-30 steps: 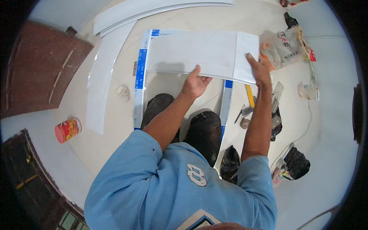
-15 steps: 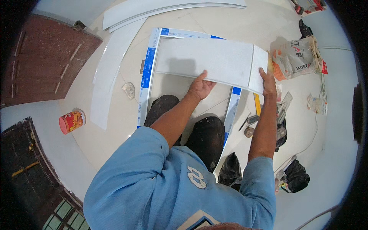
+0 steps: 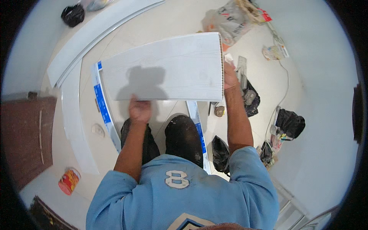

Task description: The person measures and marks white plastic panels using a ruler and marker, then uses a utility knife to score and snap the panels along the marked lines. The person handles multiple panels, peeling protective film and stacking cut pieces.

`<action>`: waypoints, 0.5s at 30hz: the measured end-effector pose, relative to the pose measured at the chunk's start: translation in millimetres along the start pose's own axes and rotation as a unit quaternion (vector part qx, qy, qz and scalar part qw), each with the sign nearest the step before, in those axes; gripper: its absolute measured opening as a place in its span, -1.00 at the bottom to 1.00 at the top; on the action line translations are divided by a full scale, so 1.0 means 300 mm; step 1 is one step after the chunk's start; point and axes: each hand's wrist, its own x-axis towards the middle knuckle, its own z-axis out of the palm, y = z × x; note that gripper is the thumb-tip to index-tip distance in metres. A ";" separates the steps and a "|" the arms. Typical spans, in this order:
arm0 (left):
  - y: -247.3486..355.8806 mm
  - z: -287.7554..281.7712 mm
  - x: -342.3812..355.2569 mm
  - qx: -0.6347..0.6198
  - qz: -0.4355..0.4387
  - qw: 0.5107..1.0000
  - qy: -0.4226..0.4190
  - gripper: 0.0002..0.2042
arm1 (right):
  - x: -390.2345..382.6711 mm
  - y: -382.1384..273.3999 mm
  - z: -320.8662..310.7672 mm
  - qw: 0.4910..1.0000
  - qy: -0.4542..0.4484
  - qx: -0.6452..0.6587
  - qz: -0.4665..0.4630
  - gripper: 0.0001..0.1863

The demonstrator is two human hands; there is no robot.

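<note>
A white wood-grained panel [image 3: 184,65], its hollow cut end showing on the right, lies across my view over a frame of white strips with blue film [image 3: 99,92]. My left hand [image 3: 140,109] grips its lower edge left of centre, fingertips partly under a shadow. At the right end, my right hand [image 3: 230,76] holds the panel, its fingers partly hidden behind that edge. My dark-trousered knees [image 3: 178,130] are inside the frame, below the panel.
Long white planks [image 3: 74,111] curve along the left, near a red tub [image 3: 69,180] and brown door [image 3: 27,138]. A grey sack [image 3: 226,27] sits behind the panel. Tools [image 3: 245,99], a black bag [image 3: 289,122] and a cable lie rightward, beside the wall.
The view has swung, shifting the room's objects. The panel's seamed narrow right section no longer shows; its hollow end faces right. My left hand has moved left and down along with the panel's edge.
</note>
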 end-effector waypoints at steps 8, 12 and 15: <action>0.562 0.013 0.045 0.214 -0.001 0.971 -0.108 -0.51 | -0.262 0.021 0.112 0.954 0.197 -0.195 -0.115 -0.42; 0.612 0.222 -0.128 0.455 0.019 0.882 -0.121 -0.39 | -0.379 -0.062 0.023 0.774 0.305 -0.520 -0.195 -0.33; 0.586 0.361 -0.391 0.602 0.094 0.793 0.005 -0.28 | -0.463 -0.210 -0.027 0.494 0.341 -0.761 -0.246 -0.26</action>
